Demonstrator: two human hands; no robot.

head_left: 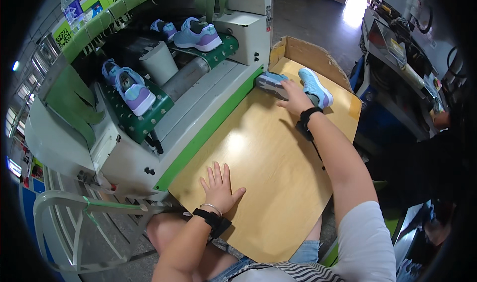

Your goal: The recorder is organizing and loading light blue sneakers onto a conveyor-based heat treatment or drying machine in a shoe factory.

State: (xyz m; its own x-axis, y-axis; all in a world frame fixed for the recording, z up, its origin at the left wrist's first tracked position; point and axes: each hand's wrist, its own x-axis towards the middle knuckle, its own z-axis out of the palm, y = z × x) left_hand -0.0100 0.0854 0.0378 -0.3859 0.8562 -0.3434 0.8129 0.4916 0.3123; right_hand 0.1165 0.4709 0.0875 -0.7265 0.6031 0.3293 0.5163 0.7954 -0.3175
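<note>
My left hand lies flat on the table, fingers spread, holding nothing; at the far end, my right hand reaches a tipped shoe beside an upright shoe, grip unclear. I'd hold its sides gently, avoiding scuffs.

The right hand partly hides the tipped blue shoe; its grip cannot be made out
</note>
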